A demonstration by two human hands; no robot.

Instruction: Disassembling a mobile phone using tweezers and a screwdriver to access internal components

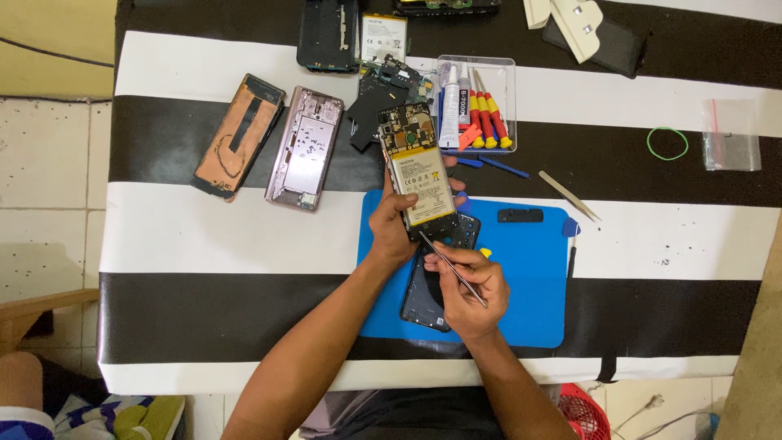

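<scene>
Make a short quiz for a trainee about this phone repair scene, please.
1. True or false: the left hand holds the opened phone upright over the blue mat.
2. What does the right hand grip? A) tweezers B) a screwdriver C) a glue tube
3. What colour is the rubber band on the striped table?

Key: 1 true; 2 A; 3 green.

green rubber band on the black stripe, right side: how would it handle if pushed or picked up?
The green rubber band lies flat as a thin open loop, so it would probably feel very light and floppy, sagging out of shape when lifted. Lying flat, it seems unlikely to roll. Pushed, it would likely deform or drag on the striped table cover rather than slide cleanly.
</scene>
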